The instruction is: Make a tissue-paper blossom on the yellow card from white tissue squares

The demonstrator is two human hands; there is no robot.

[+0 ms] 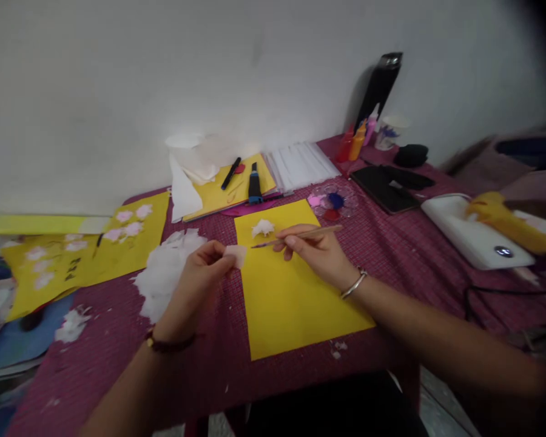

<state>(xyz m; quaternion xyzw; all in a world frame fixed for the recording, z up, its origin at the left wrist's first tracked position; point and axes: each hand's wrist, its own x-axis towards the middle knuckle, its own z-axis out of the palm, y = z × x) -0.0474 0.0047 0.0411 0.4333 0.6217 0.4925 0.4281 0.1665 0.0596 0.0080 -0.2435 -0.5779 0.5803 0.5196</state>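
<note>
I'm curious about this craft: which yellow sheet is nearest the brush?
The one beneath the right hand and brush, bearing one white tuft. The yellow paper at left carries pale pink flowers; the back sheet lies under a cutter.

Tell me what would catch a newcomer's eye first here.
The bright yellow sheet in the middle of the purplish-red cloth stands out most, with a white crumpled tuft near its top. Over its upper part, the right hand holds a thin brush pointed toward a small pale piece pinched in the left hand. Off to the left, yellow paper bears pale pink blossoms.
</note>
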